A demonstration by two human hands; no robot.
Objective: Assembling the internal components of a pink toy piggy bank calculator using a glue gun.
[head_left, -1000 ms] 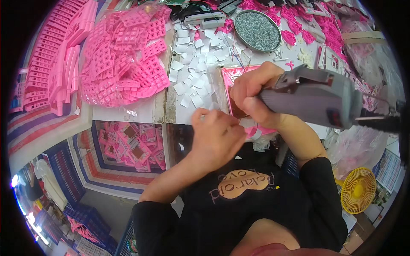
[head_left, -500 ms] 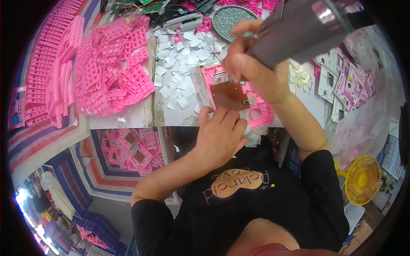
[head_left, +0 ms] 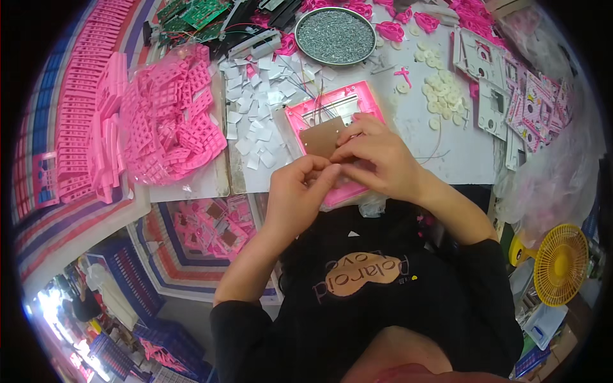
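A pink plastic casing lies near the front edge of the worktable, open side up. A brown circuit board sits inside it, with thin wires rising at its far side. My left hand is at the casing's near left edge, thumb and forefinger pinched together. From the right, my right hand reaches over the board, fingers bent and tips meeting the left hand's. What the fingertips hold, if anything, is hidden or too small to make out. Both hands cover the near part of the casing.
Beyond the casing stands a round dish of small screws. White square pieces lie scattered left, beside a clear bag of pink grid parts. Cream discs and white panels lie right. Below left, a bin holds pink assemblies.
The dark grey tool at my right hand is gone from view. My right hand has come down beside the left, whose fingers have closed to a pinch. The casing sits turned slightly.
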